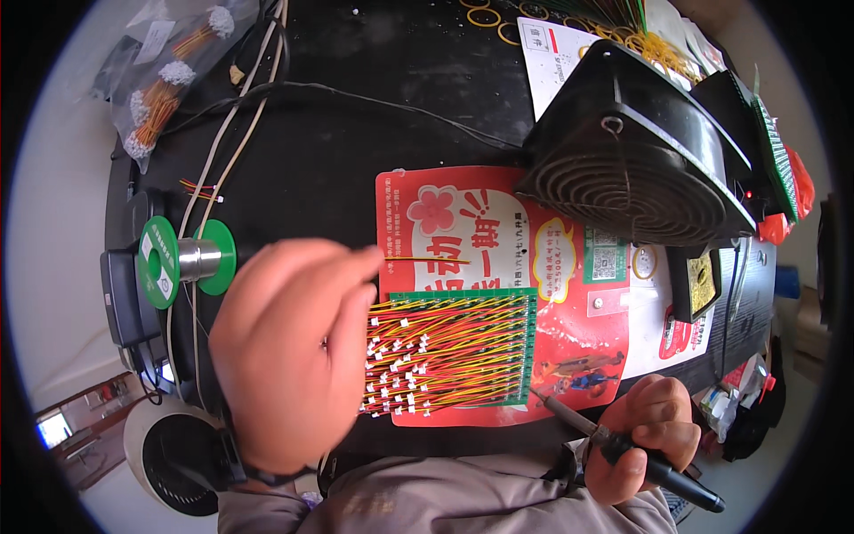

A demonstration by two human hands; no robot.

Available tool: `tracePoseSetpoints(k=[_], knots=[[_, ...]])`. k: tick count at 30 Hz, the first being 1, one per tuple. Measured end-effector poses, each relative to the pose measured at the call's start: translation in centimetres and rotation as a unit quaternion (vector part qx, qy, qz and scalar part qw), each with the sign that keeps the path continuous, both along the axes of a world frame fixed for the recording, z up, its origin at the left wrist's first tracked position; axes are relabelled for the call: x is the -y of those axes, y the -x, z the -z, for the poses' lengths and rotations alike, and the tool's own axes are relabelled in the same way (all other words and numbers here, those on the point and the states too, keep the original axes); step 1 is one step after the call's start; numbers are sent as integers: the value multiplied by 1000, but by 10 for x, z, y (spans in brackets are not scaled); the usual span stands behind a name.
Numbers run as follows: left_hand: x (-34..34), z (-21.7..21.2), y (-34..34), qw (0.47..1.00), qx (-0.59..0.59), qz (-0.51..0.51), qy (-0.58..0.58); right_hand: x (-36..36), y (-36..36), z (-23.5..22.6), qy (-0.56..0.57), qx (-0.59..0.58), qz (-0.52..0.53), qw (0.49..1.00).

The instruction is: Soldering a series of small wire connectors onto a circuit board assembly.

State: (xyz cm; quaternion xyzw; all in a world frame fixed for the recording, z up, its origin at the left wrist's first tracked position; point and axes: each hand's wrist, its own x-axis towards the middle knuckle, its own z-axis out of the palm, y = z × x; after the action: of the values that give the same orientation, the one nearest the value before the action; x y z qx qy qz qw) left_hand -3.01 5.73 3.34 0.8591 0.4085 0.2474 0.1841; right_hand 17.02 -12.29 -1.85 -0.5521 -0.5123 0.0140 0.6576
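Note:
My left hand (289,351) hovers over the left end of a green circuit board (525,347) fitted with several red and yellow wires (445,356). Its thumb and forefinger pinch a thin strand of solder wire (427,260) that points right. My right hand (645,436) grips a black-handled soldering iron (614,443), whose tip rests near the board's lower right corner. The board lies on a red printed sheet (569,338).
A black fan (632,151) stands at the back right. A green solder spool (182,260) sits to the left. A plastic bag of wire bundles (165,84) lies at the far left. Yellow rubber bands (663,49), papers and a brass-wool tip cleaner (703,280) are at right.

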Motion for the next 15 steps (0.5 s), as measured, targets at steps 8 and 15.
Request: tracePoseSetpoints(k=[8,15], knots=[[-15,20,4,998,-29,-5,53,0,3,-3,3,-17,5,1000],[-3,6,1,989,77,-36,124,-3,-11,-10,26,42,-46,998]])
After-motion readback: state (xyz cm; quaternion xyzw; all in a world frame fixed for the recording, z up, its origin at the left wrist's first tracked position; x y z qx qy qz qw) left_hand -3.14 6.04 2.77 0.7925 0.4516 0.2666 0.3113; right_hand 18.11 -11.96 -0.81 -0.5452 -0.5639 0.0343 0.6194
